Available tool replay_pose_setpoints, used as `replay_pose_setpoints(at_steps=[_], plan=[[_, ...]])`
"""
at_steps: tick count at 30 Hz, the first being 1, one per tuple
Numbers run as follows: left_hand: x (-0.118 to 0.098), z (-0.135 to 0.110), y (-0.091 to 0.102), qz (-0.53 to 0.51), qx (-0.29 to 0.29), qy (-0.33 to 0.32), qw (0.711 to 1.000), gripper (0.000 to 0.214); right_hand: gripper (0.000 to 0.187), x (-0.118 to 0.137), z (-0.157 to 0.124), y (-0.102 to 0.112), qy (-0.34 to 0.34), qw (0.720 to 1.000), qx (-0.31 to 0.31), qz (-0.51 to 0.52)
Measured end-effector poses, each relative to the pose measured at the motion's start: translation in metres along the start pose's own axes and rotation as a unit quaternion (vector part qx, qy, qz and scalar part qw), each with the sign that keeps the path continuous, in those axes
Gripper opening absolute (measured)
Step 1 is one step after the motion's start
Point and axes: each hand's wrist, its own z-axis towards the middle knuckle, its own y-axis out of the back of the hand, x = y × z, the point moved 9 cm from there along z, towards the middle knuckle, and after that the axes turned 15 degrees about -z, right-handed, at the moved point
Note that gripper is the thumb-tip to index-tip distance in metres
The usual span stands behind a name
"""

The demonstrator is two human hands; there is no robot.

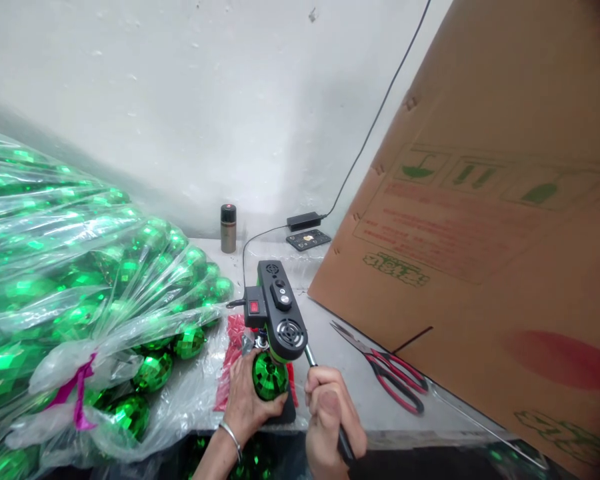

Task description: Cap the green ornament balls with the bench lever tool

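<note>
With fingers and thumb curled round it, my left hand (249,393) grips a shiny green faceted bauble (270,375). The bauble sits under the front end of a black benchtop machine (281,310), which has round vents and a red switch. My right hand (334,417) is closed around the black-handled lever (346,447) on the machine's right side; its metal rod runs up to the machine. A red plastic sheet (225,373) lies beneath the left hand and the machine. Where the bauble meets the machine is partly hidden.
Clear bags of green baubles (80,287), one tied with a purple ribbon (81,393), fill the left. Red-handled scissors (390,373) lie right of the machine. A large cardboard box (480,220) leans at right. A dark bottle (229,230), phone (308,239) and power adapter (304,221) stand behind.
</note>
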Motion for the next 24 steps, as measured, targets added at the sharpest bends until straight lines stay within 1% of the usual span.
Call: replay_pose_setpoints(at_steps=[5, 10, 12, 15, 17, 19, 21, 22, 24], plan=[[0.001, 0.001, 0.0, -0.002, -0.003, -0.004, 1.0, 0.075, 0.039, -0.001, -0.002, -0.001, 0.008, 1.0, -0.007, -0.005], [0.004, -0.001, 0.002, 0.003, -0.011, -0.009, 1.0, 0.075, 0.038, 0.002, -0.01, -0.004, 0.066, 0.997, 0.01, -0.03], [0.004, -0.001, 0.001, 0.004, -0.01, -0.01, 1.0, 0.076, 0.039, 0.004, -0.008, -0.002, 0.058, 0.998, -0.003, -0.023], [0.004, 0.001, 0.0, -0.002, -0.007, -0.002, 1.0, 0.077, 0.04, 0.015, 0.007, 0.002, 0.031, 0.999, -0.022, -0.009], [0.004, 0.004, -0.001, -0.009, -0.006, 0.007, 1.0, 0.077, 0.04, 0.027, 0.024, 0.002, 0.013, 1.0, -0.006, -0.006], [0.005, 0.001, 0.003, -0.016, -0.007, 0.009, 1.0, 0.078, 0.041, 0.038, 0.04, 0.002, -0.006, 1.0, 0.012, -0.007], [0.005, -0.014, 0.014, -0.018, -0.024, -0.011, 0.999, 0.083, 0.04, 0.046, 0.05, 0.004, -0.012, 1.0, 0.022, -0.012], [0.005, -0.027, 0.021, -0.017, -0.034, -0.031, 0.999, 0.087, 0.04, 0.047, 0.053, 0.005, -0.012, 1.0, 0.023, -0.011], [0.003, -0.064, 0.035, -0.003, -0.052, -0.078, 0.996, 0.093, 0.04, 0.046, 0.051, 0.006, -0.016, 1.0, 0.02, -0.007]])
